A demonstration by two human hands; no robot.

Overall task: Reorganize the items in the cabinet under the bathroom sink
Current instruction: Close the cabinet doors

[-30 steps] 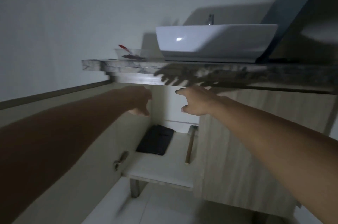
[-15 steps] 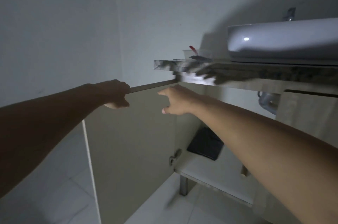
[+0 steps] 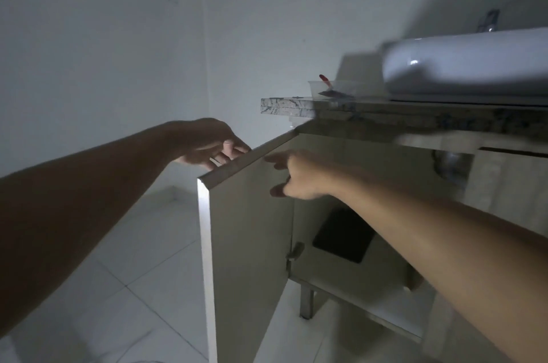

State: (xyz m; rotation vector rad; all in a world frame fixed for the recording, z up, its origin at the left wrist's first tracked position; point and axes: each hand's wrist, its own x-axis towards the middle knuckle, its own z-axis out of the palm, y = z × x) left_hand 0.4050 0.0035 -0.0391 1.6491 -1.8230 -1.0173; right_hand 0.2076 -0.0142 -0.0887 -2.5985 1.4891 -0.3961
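Door point(image 3: 249, 244) stands swung wide, its outer edge over bare floor tile point(image 3: 142, 273); left hand point(image 3: 207, 143) has relaxed, slightly spread fingers at the door's top edge, right hand point(image 3: 299, 176) blurred before the opening, fingers loosely spread. Inside the cabinet point(image 3: 370, 267), a flat black item point(image 3: 344, 238) lies on the shelf, partly behind the right forearm. Sink point(image 3: 465, 66) and a clear tub point(image 3: 335, 88) sit on the counter point(image 3: 287, 106); drain pipe point(image 3: 450, 164) dim, blurred.

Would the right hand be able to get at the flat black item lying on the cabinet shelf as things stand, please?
Probably yes. The cabinet door stands swung open to the left, and the right hand is already in the opening above the flat black item, with nothing visible between them. The left hand is at the door's top edge.
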